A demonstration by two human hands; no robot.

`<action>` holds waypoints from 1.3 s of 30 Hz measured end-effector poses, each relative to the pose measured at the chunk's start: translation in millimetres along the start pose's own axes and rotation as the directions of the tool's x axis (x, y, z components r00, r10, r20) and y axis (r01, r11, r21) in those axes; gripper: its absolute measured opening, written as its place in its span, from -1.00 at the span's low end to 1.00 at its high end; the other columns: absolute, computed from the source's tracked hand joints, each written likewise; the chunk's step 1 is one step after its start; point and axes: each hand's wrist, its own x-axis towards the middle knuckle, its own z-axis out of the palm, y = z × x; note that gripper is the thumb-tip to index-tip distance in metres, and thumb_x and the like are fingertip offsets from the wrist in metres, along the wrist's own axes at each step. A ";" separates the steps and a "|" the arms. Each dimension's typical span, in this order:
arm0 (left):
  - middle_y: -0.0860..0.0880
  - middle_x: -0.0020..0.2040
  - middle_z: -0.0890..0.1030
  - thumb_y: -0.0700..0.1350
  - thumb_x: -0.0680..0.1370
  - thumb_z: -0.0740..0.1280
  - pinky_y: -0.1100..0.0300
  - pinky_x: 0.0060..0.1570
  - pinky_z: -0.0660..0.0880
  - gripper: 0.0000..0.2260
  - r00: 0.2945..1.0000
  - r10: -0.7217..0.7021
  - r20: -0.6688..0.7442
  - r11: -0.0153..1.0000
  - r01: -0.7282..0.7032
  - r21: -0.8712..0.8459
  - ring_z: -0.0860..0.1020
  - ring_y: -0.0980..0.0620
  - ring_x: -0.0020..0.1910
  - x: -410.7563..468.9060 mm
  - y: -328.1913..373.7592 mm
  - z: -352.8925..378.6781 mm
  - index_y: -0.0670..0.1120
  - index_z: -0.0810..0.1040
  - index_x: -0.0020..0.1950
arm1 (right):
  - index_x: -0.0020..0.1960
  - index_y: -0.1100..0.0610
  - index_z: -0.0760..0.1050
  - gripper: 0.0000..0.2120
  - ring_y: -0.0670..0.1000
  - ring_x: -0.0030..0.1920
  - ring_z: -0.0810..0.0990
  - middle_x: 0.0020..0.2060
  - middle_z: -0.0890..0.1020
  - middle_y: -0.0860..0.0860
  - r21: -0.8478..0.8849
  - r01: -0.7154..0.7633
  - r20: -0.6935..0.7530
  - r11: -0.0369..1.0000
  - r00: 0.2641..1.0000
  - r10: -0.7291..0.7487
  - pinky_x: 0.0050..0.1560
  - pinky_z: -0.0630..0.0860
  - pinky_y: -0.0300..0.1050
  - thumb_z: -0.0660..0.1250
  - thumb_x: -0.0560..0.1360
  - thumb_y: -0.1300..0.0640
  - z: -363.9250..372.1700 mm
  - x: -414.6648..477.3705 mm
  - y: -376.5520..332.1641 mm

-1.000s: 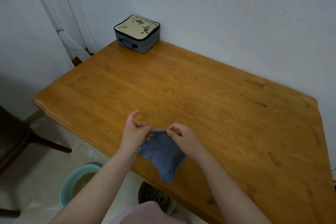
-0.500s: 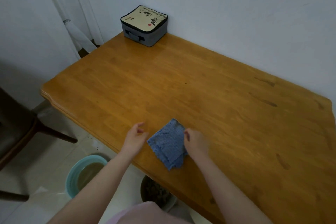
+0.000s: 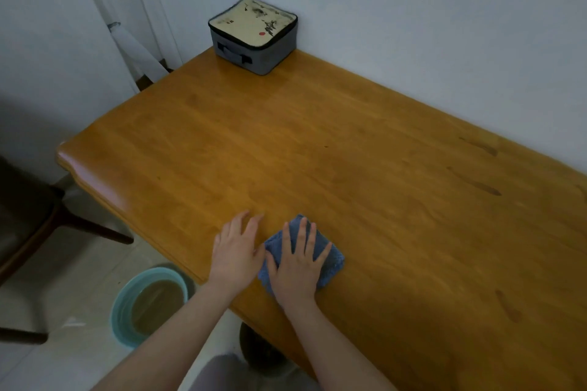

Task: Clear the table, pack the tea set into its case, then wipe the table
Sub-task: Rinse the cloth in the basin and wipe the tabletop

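A folded blue cloth (image 3: 333,255) lies on the wooden table (image 3: 349,152) near its front edge. My right hand (image 3: 298,263) rests flat on top of the cloth with fingers spread, covering most of it. My left hand (image 3: 236,249) lies flat on the bare wood just left of the cloth, fingers apart, holding nothing. The grey tea set case (image 3: 254,35), zipped shut with a cream printed lid, stands at the table's far left corner against the wall.
On the floor below the front edge sit a teal basin of brownish water (image 3: 149,305) and a dark bin (image 3: 263,349). A dark wooden chair (image 3: 28,225) stands at the left. A white wall runs behind the table.
The cloth, held up between both hands a second ago, now lies folded on the table. My right hand has flattened onto it and my left hand has let go and rests beside it.
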 end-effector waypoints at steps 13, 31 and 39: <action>-0.07 0.51 0.25 0.08 0.62 0.18 -0.08 0.39 0.22 -0.47 0.994 0.052 -0.096 0.990 -0.064 -0.125 0.21 -0.11 0.48 94.6 -21.7 -9.8 0.08 0.12 0.57 | 0.56 -0.05 0.16 -0.32 0.18 0.54 0.12 0.55 0.16 0.12 -0.048 0.027 -0.072 0.998 0.997 -0.031 0.39 0.05 0.45 -0.06 0.55 -0.38 5.0 77.3 2.5; -0.06 0.56 0.12 0.08 0.59 0.18 -0.19 0.47 -0.17 -0.45 0.990 -0.012 -0.138 0.993 -0.005 -0.122 -0.07 -0.09 0.56 197.1 -23.2 5.8 0.09 0.10 0.55 | 0.58 -0.15 -0.07 -0.32 0.18 0.55 -0.27 0.59 -0.04 -0.01 -0.163 -0.208 -0.093 0.965 0.976 0.194 0.36 -0.27 0.49 -0.23 0.53 -0.39 -43.1 316.7 17.6; -0.05 0.57 0.08 0.08 0.60 0.17 -0.17 0.48 -0.15 -0.44 0.995 0.053 -0.089 0.991 -0.064 -0.115 -0.10 -0.09 0.56 181.6 -0.3 12.1 0.11 0.06 0.56 | 0.56 -0.22 -0.20 -0.36 0.18 0.56 -0.19 0.58 -0.13 -0.04 -0.071 -0.340 -0.045 0.938 0.940 0.337 0.42 -0.22 0.44 -0.23 0.54 -0.40 -44.8 270.1 87.3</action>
